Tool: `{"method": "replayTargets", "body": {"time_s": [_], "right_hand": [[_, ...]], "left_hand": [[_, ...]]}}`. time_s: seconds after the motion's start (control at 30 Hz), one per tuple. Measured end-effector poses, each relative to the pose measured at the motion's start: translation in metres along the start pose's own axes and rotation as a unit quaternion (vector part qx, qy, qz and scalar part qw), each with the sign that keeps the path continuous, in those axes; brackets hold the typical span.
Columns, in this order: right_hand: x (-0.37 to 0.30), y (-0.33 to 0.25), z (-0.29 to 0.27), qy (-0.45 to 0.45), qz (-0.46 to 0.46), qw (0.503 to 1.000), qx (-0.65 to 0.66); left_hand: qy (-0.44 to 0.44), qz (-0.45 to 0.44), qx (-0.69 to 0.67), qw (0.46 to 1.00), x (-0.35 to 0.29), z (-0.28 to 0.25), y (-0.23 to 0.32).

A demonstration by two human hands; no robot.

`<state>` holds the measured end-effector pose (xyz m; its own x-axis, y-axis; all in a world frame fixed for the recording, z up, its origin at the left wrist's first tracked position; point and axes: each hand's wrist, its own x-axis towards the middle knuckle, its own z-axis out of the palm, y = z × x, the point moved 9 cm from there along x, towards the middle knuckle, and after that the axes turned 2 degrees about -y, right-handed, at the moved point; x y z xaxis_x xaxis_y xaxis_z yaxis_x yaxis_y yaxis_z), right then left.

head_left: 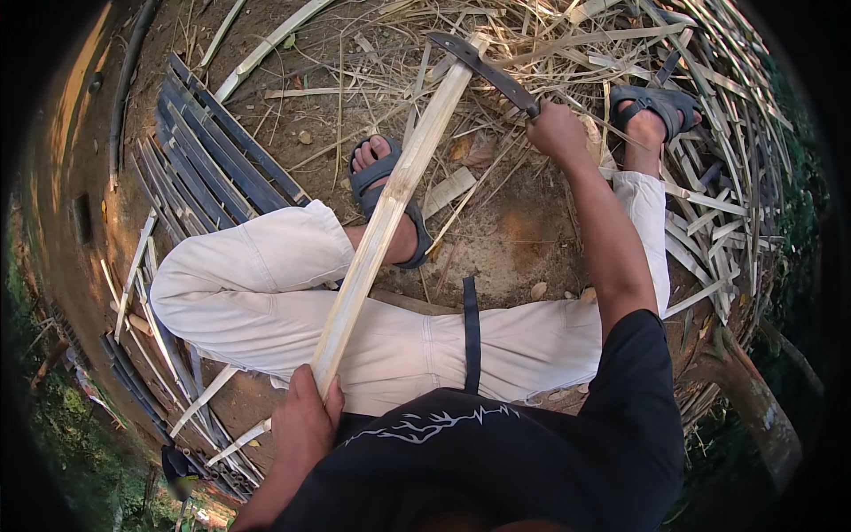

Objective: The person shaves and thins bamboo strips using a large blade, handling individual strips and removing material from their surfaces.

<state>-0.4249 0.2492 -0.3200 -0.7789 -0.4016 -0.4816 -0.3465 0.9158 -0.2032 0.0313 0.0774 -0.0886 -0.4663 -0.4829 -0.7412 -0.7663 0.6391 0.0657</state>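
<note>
My left hand (306, 414) is closed around the near end of a long, pale split bamboo strip (390, 204). The strip slants up and away across my left thigh, past my sandalled left foot. In my right hand (558, 131) is the handle of a machete (486, 69) with a dark, slightly curved blade. That blade lies across the strip close to its far end, and appears to touch it. My fingers hide most of the handle.
Dark bamboo slats (208, 151) lie side by side at the left. Thin shavings (541, 35) litter the ground ahead. A large heap of split strips (718, 204) curves along the right, beside my right sandal (654, 108). A tree trunk or root (753, 399) stands at the lower right.
</note>
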Motion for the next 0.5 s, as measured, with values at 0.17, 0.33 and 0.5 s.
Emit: {"method": "replayTargets", "body": {"time_s": [0.17, 0.33, 0.5], "right_hand": [[0.012, -0.001, 0.004, 0.013, -0.008, 1.000, -0.022], [0.009, -0.016, -0.006, 0.013, 0.002, 0.999, -0.043], [-0.006, -0.034, -0.004, 0.003, -0.059, 0.995, -0.080]], "left_hand": [[0.017, 0.000, -0.010, 1.000, -0.002, 0.010, -0.017], [-0.023, -0.012, -0.013, 1.000, 0.002, 0.011, -0.007], [-0.022, -0.005, -0.017, 1.000, 0.003, 0.015, -0.015]]}}
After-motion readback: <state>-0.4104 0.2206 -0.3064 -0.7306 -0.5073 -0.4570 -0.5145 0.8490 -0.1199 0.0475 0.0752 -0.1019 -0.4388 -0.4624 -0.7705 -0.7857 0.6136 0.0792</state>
